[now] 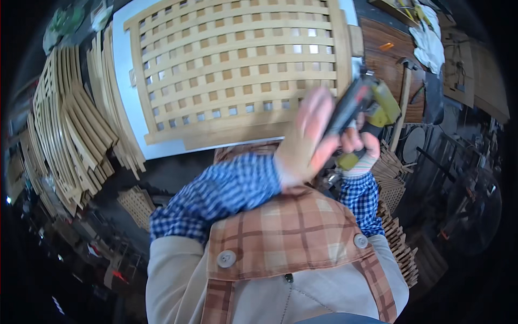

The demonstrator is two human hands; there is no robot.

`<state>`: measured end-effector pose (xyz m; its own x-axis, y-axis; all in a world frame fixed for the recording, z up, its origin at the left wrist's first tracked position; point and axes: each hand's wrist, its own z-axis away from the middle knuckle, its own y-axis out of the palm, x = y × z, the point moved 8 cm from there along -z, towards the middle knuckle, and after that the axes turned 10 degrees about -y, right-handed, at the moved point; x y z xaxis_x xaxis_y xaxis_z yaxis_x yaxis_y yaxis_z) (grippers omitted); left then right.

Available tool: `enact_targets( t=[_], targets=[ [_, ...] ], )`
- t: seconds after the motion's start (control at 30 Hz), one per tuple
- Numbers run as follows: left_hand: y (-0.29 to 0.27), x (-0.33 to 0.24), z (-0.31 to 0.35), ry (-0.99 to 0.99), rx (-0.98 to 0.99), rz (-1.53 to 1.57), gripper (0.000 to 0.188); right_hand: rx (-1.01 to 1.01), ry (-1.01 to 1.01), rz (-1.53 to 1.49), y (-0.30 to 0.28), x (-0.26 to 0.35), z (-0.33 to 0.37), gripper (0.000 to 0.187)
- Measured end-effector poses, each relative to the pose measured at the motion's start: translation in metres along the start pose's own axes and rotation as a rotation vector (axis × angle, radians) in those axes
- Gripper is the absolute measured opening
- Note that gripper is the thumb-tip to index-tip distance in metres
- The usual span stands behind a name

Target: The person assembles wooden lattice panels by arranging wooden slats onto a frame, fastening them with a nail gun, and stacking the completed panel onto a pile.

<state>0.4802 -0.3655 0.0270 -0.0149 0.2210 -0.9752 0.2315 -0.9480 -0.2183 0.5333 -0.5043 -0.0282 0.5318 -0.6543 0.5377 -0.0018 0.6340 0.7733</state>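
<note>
My right hand [360, 144] is closed round the grip of a yellow-green and black nail gun [386, 105]. The gun is held up beside the near right corner of a wooden lattice panel [216, 135], with its long dark magazine slanting toward me. My left hand [305, 137] is at that magazine, fingers stretched along one side and the thumb on the other. Motion smears it, and whether it grips the magazine I cannot tell. The pale panel of crossed slats in a frame lies flat on a white board [125, 70].
Curved wooden slats [75, 124] are stacked at the left. A hammer [403, 102] lies on the brown tabletop [377, 46] at the right, near a white cloth [429, 46]. A small lattice piece [136, 207] sits lower left. More cut wood [396, 237] is piled by my right side.
</note>
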Motion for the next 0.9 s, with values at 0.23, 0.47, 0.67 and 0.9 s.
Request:
enact_targets(
  t=[0.23, 0.47, 0.67, 0.9],
  targets=[
    [-0.096, 0.139, -0.019, -0.138, -0.289, -0.983, 0.06, 0.221, 0.223, 0.613, 0.028, -0.045, -0.001, 0.027],
    [-0.09, 0.162, -0.014, -0.106, -0.141, -1.106, 0.065, 0.283, 0.582, 0.844, 0.014, -0.093, 0.013, 0.026],
    [-0.085, 0.162, -0.022, -0.144, -0.133, -1.087, 0.067, 0.25, 0.573, 0.874, 0.012, -0.093, 0.004, 0.026],
    [-0.081, 0.16, -0.029, -0.177, -0.141, -1.04, 0.071, 0.063, 0.534, 0.767, 0.007, -0.072, -0.022, 0.026]
  ],
)
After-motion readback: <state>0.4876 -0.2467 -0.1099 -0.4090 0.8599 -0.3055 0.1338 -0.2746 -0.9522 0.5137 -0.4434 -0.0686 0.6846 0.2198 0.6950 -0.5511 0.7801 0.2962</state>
